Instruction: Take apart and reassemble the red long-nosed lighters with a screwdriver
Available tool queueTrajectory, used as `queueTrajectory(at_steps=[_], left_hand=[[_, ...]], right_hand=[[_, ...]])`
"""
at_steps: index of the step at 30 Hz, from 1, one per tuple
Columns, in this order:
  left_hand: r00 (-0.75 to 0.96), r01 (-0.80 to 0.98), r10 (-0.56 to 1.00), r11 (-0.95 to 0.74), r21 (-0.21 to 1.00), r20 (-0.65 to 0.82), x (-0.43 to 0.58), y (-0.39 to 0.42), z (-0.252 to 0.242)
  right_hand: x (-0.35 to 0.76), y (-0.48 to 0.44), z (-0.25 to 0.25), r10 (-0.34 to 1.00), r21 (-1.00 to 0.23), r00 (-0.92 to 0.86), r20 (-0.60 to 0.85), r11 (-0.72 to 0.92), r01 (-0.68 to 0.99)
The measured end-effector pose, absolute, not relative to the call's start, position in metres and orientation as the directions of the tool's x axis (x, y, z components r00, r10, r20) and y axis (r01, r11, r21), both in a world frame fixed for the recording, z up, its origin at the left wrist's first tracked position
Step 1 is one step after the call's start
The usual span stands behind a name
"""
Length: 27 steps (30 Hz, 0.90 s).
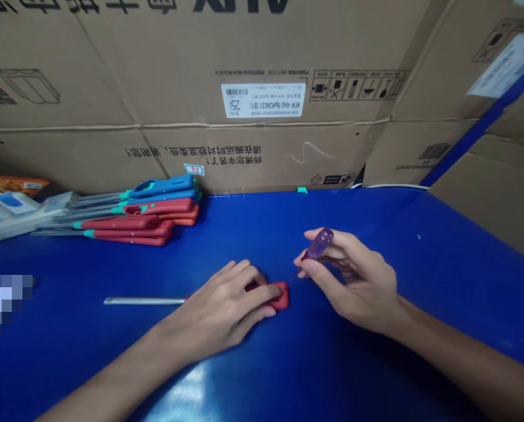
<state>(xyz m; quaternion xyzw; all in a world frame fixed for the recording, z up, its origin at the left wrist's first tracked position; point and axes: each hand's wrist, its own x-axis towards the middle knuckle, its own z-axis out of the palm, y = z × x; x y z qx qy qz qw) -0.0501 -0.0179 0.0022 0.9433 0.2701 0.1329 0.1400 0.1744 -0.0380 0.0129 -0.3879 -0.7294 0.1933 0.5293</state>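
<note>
My left hand (233,302) is closed over a red long-necked lighter (281,298), pressing it flat on the blue table. The lighter's thin metal tube (143,301) points left, and most of its handle is hidden under my fingers. In my right hand (361,284), a small screwdriver (320,244) with a purple see-through handle is pinched between thumb and fingers. Its thin shaft slants down to the left, with the tip at the lighter's right end. Whether the tip touches the lighter, I cannot tell.
At the back left lies a pile of several red lighters (130,230) and blue lighters (165,185). Beside it are a clear plastic wrapper (46,214) and an orange packet (18,184). Cardboard (178,99) walls the back; another cardboard panel (494,187) stands at right.
</note>
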Motion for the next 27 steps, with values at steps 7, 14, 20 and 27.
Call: queueTrajectory(at_steps=[7,14,20,27], left_hand=[[0.814,0.451,0.533,-0.83,0.327,0.23,-0.0519,-0.0181,-0.0001],[0.818,0.442,0.523,-0.838,0.321,0.238,-0.0498,-0.0171,-0.0005],[0.816,0.447,0.527,-0.835,0.321,0.236,-0.0497,-0.0165,0.0003],[0.819,0.45,0.527,-0.836,0.314,0.227,-0.0506,-0.0172,0.0002]], right_hand=[[0.1747,-0.0391,0.0118,0.766,-0.697,-0.145,0.626,0.634,0.336],[0.1758,-0.0377,0.0111,0.765,-0.693,-0.19,0.615,0.64,0.332],[0.1763,-0.0365,0.0145,0.753,-0.66,-0.26,0.605,0.657,0.365],[0.1739,-0.0353,0.0091,0.744,-0.647,-0.393,0.54,0.665,0.372]])
